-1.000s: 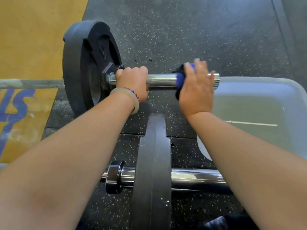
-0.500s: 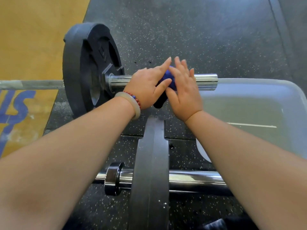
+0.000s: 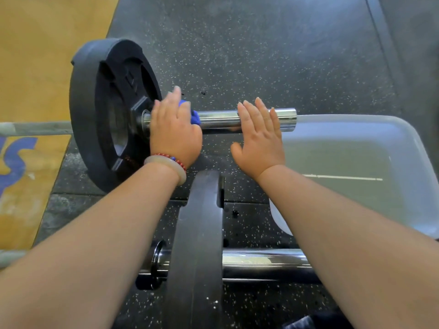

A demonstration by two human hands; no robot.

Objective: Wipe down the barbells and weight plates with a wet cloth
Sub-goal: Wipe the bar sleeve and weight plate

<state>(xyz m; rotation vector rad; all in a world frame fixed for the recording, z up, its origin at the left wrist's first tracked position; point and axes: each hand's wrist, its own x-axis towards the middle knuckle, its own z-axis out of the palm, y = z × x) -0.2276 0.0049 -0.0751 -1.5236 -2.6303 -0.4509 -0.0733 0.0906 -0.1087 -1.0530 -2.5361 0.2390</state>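
A far barbell lies across the rubber floor, its chrome sleeve (image 3: 218, 119) sticking out to the right of a black weight plate (image 3: 99, 110). My left hand (image 3: 174, 131) wraps over the sleeve right beside that plate, holding a blue cloth (image 3: 194, 117) against the metal; only a corner of the cloth shows. My right hand (image 3: 259, 141) rests flat on the sleeve near its free end, fingers straight, holding nothing. Closer to me, a second black plate (image 3: 197, 245) stands edge-on on a nearer barbell sleeve (image 3: 261, 260).
A translucent plastic tub (image 3: 356, 118) holding water sits on the right, just behind the far sleeve's end. A yellow wooden platform (image 3: 35, 55) with blue lettering lies at left, with the far bar's shaft (image 3: 35, 128) across it. Speckled black rubber flooring (image 3: 261, 55) stretches beyond.
The blue cloth passed from my right hand to my left. My left hand slid it left along the sleeve to the plate; my right hand opened and moved right toward the sleeve's end.
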